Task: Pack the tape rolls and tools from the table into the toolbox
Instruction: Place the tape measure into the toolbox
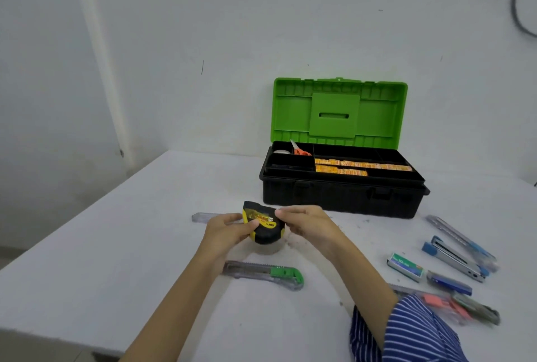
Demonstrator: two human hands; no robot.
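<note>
While both hands, left hand (229, 229) and right hand (305, 222), are gripping a tape measure (263, 223), packing is sitting partway.
Scissors (300, 151) are lying in the toolbox (343, 196); cutters and a stapler (453, 257) are waiting on the bench (145, 245).

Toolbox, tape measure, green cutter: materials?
Toolbox: moulded plastic, matte black base and green lid, with ribs moulded inside the lid. Tape measure, gripped by both hands: black and yellow casing, probably plastic, perhaps rubberised; a glossy label on its face. Green cutter: translucent smoky plastic body with an opaque green slider; blade not visible.
</note>
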